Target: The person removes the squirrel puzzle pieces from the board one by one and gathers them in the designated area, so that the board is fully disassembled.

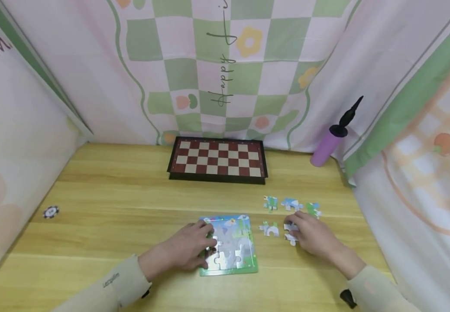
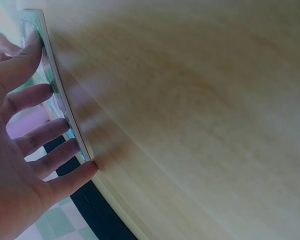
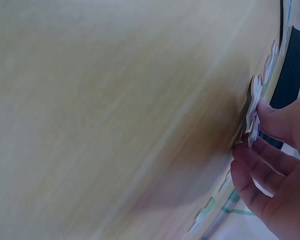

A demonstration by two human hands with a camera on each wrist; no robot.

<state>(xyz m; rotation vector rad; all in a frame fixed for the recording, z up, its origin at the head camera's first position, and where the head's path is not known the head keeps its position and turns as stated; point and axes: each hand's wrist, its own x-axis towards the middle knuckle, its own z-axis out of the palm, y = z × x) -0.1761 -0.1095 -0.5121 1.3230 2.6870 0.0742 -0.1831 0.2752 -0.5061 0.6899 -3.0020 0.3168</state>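
Note:
A jigsaw puzzle board (image 1: 225, 273) with a colourful border lies partly filled on the table, grey backing showing in its middle. My left hand (image 1: 187, 247) rests on its left side; in the left wrist view the spread fingertips (image 2: 60, 125) touch the board's edge. To the right of the board, my right hand (image 1: 316, 234) pinches a jigsaw piece (image 1: 291, 238) between thumb and fingers. In the right wrist view that piece (image 3: 254, 102) is tilted up from the tabletop. Near this hand lie loose pieces: one (image 1: 269, 229) to its left, others (image 1: 292, 203) behind it.
A red-and-white chequered board (image 1: 218, 158) with a black frame sits at the back of the wooden table (image 1: 123, 186). A purple hand pump (image 1: 325, 148) stands at the back right. A poker chip (image 1: 51, 212) lies far left. Printed curtains (image 1: 225, 73) surround the table.

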